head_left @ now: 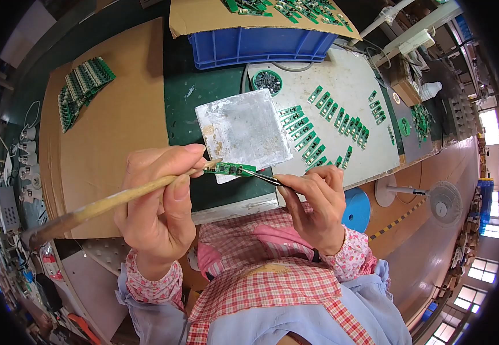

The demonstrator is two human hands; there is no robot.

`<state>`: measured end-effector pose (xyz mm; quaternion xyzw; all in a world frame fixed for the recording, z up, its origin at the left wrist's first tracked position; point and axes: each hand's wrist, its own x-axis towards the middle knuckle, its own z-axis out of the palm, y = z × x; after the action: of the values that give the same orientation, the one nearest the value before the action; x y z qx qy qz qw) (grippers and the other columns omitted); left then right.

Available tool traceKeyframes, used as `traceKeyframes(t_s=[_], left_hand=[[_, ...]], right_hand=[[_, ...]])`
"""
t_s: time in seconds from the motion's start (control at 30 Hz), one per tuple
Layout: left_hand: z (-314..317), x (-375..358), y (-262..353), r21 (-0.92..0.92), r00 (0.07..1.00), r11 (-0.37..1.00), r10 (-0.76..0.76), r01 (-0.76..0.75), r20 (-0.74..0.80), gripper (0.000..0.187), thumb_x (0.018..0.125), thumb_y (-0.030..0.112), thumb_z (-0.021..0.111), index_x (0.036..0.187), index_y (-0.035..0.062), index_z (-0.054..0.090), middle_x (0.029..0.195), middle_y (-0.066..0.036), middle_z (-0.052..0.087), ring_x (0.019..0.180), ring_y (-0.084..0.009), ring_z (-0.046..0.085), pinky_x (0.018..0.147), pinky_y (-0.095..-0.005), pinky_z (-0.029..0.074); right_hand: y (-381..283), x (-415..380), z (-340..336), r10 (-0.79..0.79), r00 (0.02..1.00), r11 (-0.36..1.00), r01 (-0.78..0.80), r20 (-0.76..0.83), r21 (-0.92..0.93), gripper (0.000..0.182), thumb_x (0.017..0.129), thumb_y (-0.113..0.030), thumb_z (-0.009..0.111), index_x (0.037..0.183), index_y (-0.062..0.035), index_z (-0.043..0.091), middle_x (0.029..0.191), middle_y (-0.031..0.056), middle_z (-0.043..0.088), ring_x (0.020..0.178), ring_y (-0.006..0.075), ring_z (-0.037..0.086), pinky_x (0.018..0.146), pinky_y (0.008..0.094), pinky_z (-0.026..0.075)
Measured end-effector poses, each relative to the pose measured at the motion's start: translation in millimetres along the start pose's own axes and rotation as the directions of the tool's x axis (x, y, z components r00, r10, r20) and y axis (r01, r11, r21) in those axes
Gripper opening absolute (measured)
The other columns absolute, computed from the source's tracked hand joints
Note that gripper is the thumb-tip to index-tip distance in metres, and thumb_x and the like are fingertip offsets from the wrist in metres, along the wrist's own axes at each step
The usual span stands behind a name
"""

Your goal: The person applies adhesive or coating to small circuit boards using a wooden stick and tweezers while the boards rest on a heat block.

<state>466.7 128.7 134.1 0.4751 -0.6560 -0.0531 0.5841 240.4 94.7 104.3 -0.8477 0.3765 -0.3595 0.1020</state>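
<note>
My left hand (160, 201) is closed round a long wooden stick (108, 201), its thin tip lying at the left end of a small green circuit board (232, 169). The thick end of the stick points toward the lower left. In my right hand (318, 201) is a pair of dark tweezers (269, 179), pinched shut, with their tips at the right part of the same board. Small dark components show on the board's face. Behind it, a scuffed square metal plate (246, 126) lies on the green bench; the board overlaps the plate's near edge in this view.
Rows of green boards (341, 119) lie on a pale sheet to the right, near a round dish (268, 82) of small dark parts. A blue crate (261, 46) carries cardboard and more boards. On the left, stacked board panels (85, 86) rest on cardboard (120, 144).
</note>
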Motion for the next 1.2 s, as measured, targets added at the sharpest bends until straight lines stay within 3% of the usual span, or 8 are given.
traceKeyframes(t_s=[0.67, 0.77, 0.87, 0.9, 0.97, 1.0, 1.1, 1.2], left_hand=[[-2, -1, 1, 0.015, 1.0, 1.0, -0.001, 0.001, 0.01, 0.016, 0.094, -0.001, 0.052, 0.105, -0.0096, 0.06, 0.098, -0.017, 0.067, 0.078, -0.0233, 0.064, 0.067, -0.03, 0.054], [-3, -1, 1, 0.018, 1.0, 1.0, 0.011, -0.012, 0.015, 0.016, 0.095, 0.0, 0.051, 0.104, -0.0101, 0.06, 0.097, -0.018, 0.067, 0.078, -0.0233, 0.064, 0.067, -0.0298, 0.054], [-2, -1, 1, 0.0, 1.0, 1.0, 0.013, -0.013, 0.0, 0.017, 0.096, 0.002, 0.051, 0.104, -0.0105, 0.06, 0.097, -0.019, 0.067, 0.077, -0.0232, 0.064, 0.066, -0.0295, 0.054], [-3, -1, 2, 0.002, 1.0, 1.0, 0.014, -0.014, -0.003, 0.018, 0.096, 0.002, 0.05, 0.105, -0.0106, 0.06, 0.097, -0.019, 0.066, 0.077, -0.0231, 0.064, 0.066, -0.0294, 0.054], [-4, -2, 3, 0.007, 1.0, 1.0, 0.011, -0.011, -0.016, 0.02, 0.097, 0.005, 0.05, 0.105, -0.0105, 0.06, 0.096, -0.019, 0.066, 0.077, -0.023, 0.063, 0.066, -0.0296, 0.054], [-5, -2, 3, 0.01, 1.0, 1.0, 0.006, -0.006, -0.025, 0.02, 0.098, 0.006, 0.049, 0.104, -0.0103, 0.06, 0.095, -0.019, 0.066, 0.076, -0.023, 0.063, 0.066, -0.0299, 0.054], [-7, -4, 5, 0.04, 0.998, 0.999, 0.001, 0.001, -0.062, 0.024, 0.099, 0.01, 0.047, 0.104, -0.0093, 0.06, 0.092, -0.018, 0.067, 0.075, -0.0225, 0.063, 0.066, -0.0314, 0.052], [-9, -7, 8, 0.081, 0.995, 0.996, -0.029, 0.037, -0.092, 0.027, 0.101, 0.014, 0.045, 0.104, -0.0081, 0.06, 0.087, -0.015, 0.066, 0.073, -0.0218, 0.062, 0.067, -0.0324, 0.05]], right_hand=[[-1, 0, 0, 0.002, 1.0, 1.0, -0.002, -0.006, 0.012, 0.034, 0.068, 0.003, 0.077, 0.1, -0.0071, 0.072, 0.072, 0.0023, 0.057, 0.072, 0.021, 0.05, 0.071, 0.0327, 0.038], [2, -1, -2, -0.038, 0.998, 0.999, 0.039, -0.04, 0.029, 0.039, 0.068, -0.001, 0.079, 0.105, -0.0092, 0.07, 0.068, 0.0005, 0.05, 0.072, 0.0185, 0.05, 0.069, 0.0323, 0.033], [-2, 0, -11, 0.014, 0.999, 0.998, -0.012, -0.029, 0.058, 0.034, 0.072, 0.0, 0.076, 0.104, -0.0073, 0.07, 0.071, 0.0011, 0.054, 0.072, 0.0191, 0.05, 0.069, 0.032, 0.036], [-3, -3, -13, 0.094, 0.995, 0.986, -0.091, -0.019, 0.138, 0.032, 0.074, 0.0, 0.075, 0.105, -0.0062, 0.069, 0.073, 0.0022, 0.057, 0.073, 0.0198, 0.05, 0.069, 0.0319, 0.038], [-5, -8, -16, 0.249, 0.968, 0.925, -0.244, 0.019, 0.291, 0.03, 0.078, 0.001, 0.072, 0.107, -0.0041, 0.067, 0.078, 0.0043, 0.061, 0.073, 0.021, 0.051, 0.069, 0.0318, 0.04], [-2, -12, -20, 0.301, 0.948, 0.875, -0.317, 0.103, 0.366, 0.026, 0.087, -0.001, 0.065, 0.113, -0.0003, 0.063, 0.088, 0.0084, 0.067, 0.078, 0.02, 0.059, 0.072, 0.0297, 0.047], [6, -19, -24, 0.448, 0.804, 0.527, -0.592, 0.392, 0.61, 0.025, 0.095, -0.004, 0.058, 0.119, 0.0028, 0.059, 0.095, 0.0102, 0.069, 0.087, 0.0171, 0.065, 0.077, 0.0282, 0.051], [10, -15, -28, 0.463, 0.669, 0.266, -0.73, 0.581, 0.629, 0.026, 0.099, -0.008, 0.054, 0.12, 0.0055, 0.058, 0.097, 0.0098, 0.069, 0.092, 0.0156, 0.067, 0.081, 0.0274, 0.052]])
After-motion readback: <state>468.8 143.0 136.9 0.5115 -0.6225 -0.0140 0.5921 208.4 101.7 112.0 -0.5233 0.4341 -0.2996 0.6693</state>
